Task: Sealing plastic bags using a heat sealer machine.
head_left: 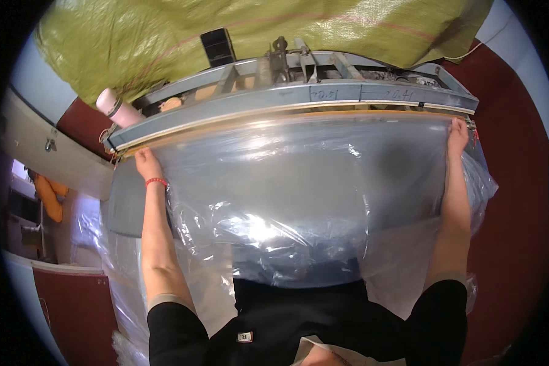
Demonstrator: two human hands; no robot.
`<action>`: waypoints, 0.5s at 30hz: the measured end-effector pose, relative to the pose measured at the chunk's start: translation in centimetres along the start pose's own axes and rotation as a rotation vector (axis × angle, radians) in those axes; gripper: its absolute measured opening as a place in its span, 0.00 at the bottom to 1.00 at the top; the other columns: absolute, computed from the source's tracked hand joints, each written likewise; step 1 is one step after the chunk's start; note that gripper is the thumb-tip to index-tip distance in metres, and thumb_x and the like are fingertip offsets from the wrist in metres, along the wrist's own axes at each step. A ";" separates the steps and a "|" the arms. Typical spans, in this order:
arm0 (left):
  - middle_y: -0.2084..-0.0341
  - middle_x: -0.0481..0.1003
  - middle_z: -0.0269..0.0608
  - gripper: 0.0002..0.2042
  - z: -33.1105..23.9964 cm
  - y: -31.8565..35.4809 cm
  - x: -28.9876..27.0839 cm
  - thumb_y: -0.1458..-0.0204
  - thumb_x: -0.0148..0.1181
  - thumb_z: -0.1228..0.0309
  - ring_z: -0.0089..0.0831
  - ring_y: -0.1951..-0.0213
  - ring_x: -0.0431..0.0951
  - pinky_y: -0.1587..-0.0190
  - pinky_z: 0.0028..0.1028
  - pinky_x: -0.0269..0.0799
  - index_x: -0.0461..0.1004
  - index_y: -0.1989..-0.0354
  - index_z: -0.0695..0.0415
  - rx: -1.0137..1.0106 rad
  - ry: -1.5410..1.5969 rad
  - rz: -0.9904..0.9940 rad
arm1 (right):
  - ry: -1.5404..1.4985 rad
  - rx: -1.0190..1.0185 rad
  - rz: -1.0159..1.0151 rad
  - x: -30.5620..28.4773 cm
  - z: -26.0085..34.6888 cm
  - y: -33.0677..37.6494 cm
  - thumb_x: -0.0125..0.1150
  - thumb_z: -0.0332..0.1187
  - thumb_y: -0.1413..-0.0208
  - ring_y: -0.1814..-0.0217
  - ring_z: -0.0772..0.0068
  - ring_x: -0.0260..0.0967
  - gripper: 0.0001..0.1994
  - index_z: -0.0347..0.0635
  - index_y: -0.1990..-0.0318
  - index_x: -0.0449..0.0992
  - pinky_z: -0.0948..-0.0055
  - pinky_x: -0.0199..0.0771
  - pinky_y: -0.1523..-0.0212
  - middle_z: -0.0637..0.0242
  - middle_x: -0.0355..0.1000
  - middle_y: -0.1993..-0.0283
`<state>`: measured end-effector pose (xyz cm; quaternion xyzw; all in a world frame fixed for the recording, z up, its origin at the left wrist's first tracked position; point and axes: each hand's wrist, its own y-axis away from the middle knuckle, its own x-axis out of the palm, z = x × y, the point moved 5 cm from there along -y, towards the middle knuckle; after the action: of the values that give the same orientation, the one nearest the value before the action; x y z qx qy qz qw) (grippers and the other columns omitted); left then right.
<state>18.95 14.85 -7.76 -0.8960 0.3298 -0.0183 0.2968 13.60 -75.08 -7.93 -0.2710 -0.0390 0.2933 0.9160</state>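
A wide sheet of clear plastic film (259,177) is stretched between my two hands, and its lower part hangs wrinkled against my body. My left hand (146,163), with a red bead bracelet at the wrist, pinches the film's far left corner. At the far right corner, my right hand (457,135) has its fingers closed on the same film. Both hands are close to the front of a long grey metal frame (256,97), beside a thin orange-tan strip (323,114). Through the film a grey flat surface (274,165) shows.
Behind the frame hangs a yellow-green woven tarp (299,24), with a black phone (218,47) in front of it. A pink bottle (117,108) leans at the frame's left end. Metal hinge parts (279,61) rise mid-frame. More film (88,226) lies at the left.
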 end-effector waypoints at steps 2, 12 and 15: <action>0.84 0.64 0.28 0.07 0.2 -0.4 1.2 0.50 0.49 0.70 0.15 0.82 0.59 0.80 0.16 0.55 0.64 0.76 0.58 -0.106 0.132 0.058 | 0.050 -0.005 0.005 0.4 0.0 -0.6 0.54 0.34 0.49 0.81 0.86 0.55 0.07 0.40 0.72 0.68 0.84 0.54 0.80 0.75 0.61 0.83; 0.83 0.65 0.32 0.06 -0.3 -1.1 0.8 0.53 0.52 0.71 0.18 0.83 0.62 0.82 0.18 0.58 0.63 0.74 0.59 -0.231 0.175 -0.128 | -0.024 0.065 -0.103 -0.2 -1.7 -2.3 0.55 0.32 0.50 0.79 0.82 0.62 0.06 0.40 0.71 0.67 0.83 0.62 0.78 0.69 0.66 0.79; 0.82 0.65 0.34 0.05 -0.3 -1.8 -0.1 0.55 0.48 0.73 0.19 0.84 0.63 0.84 0.19 0.58 0.61 0.72 0.60 -0.313 0.075 -0.080 | -0.060 0.197 -0.125 -0.1 -1.4 -2.1 0.52 0.30 0.50 0.80 0.80 0.63 0.04 0.39 0.70 0.66 0.81 0.63 0.81 0.67 0.66 0.77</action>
<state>19.83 15.87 -6.48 -0.9425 0.3034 -0.0120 0.1399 14.97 -77.22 -7.97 -0.1681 -0.0541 0.2461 0.9530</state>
